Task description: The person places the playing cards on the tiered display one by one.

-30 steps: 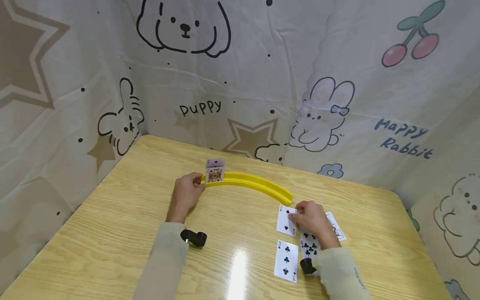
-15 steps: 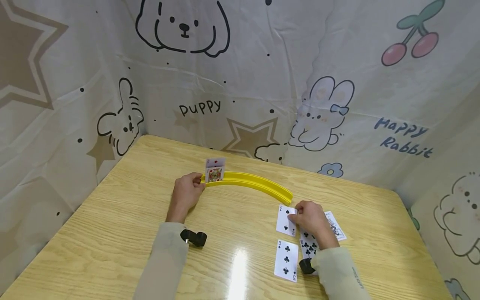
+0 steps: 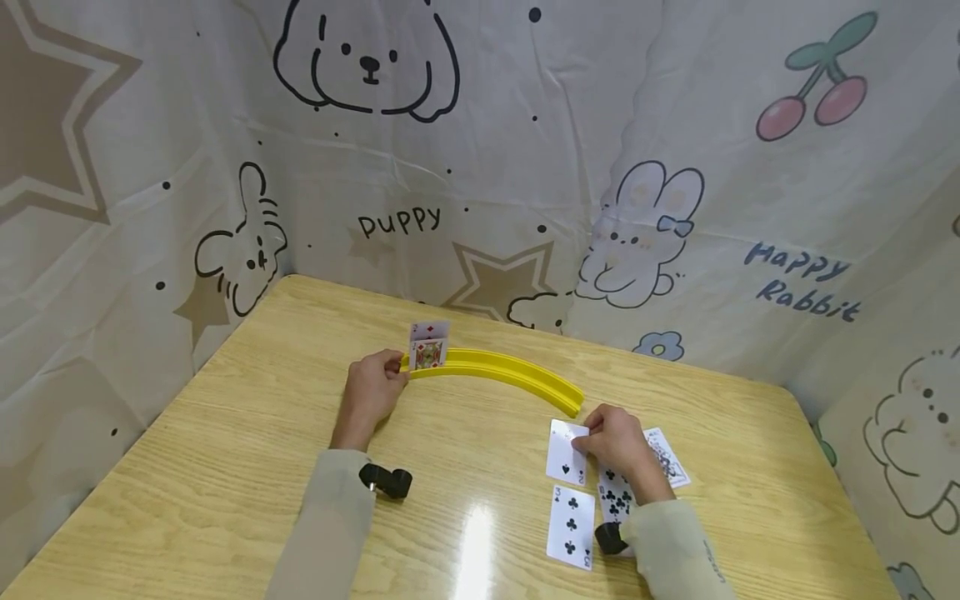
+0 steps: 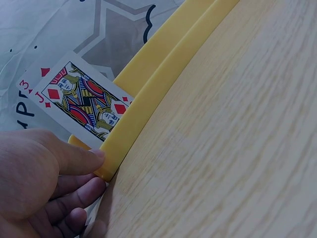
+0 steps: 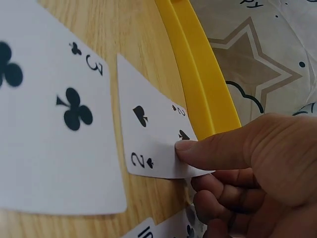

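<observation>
Head view first: my left hand [image 3: 372, 386] is at the left end of the curved yellow card holder [image 3: 517, 372], right where the jack of diamonds [image 3: 428, 355] stands up with the three of diamonds [image 3: 430, 329] poking out behind it. My right hand [image 3: 618, 439] is on the two of spades [image 3: 566, 460], over on the counter [image 3: 225, 467] near the holder's other end. The three of clubs [image 3: 570, 533] lies face up on my side of it.

Left wrist view: thumb and fingers are pinching the holder's tip, I'd guess just to steady it.

Right wrist view: thumb on the two of spades' face, fingers curled under its edge, so yeah, I've got a grip. The card looks slightly bowed. I'd call this the pick-up step; next probably calls for lifting it clear, tipping it upright and slotting it into the groove without bumping the jack.
</observation>
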`<state>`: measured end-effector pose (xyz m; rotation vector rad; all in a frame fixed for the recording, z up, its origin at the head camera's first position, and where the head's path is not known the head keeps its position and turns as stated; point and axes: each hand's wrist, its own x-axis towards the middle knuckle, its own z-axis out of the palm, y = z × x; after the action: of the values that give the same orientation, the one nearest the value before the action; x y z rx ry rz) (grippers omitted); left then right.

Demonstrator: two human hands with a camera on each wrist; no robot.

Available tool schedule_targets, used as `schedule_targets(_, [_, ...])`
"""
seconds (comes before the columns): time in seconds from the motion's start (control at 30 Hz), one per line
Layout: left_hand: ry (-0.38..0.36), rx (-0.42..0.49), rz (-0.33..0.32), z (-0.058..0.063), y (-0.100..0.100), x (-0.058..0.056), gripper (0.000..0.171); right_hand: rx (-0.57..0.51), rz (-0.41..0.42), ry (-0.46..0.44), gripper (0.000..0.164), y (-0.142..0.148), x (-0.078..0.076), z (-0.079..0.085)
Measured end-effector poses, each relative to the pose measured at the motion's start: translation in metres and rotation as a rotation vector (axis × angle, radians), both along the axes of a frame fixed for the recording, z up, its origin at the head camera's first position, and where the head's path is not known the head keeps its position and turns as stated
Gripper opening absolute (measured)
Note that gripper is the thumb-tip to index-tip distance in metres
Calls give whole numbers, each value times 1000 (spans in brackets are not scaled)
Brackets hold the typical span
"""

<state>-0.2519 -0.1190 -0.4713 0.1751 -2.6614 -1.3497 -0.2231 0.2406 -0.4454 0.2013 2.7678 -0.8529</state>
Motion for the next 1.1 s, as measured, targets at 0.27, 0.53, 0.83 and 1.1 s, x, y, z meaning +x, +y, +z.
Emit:
schedule_targets(0.27, [-7, 7, -1, 1, 0, 0, 33, -69, 11, 35, 29, -3, 2, 3])
schedule_targets(0.53, [-13, 1, 2, 0, 1, 0, 34, -86, 74, 85, 20, -6, 4, 11])
schedule_targets(0.83, [7, 5, 6, -2, 1, 2, 33, -97, 117, 161, 14, -9, 5, 20])
schedule_targets(1.1, [20, 6, 1, 0, 2, 2, 34, -132, 156, 200, 12, -12, 7, 28])
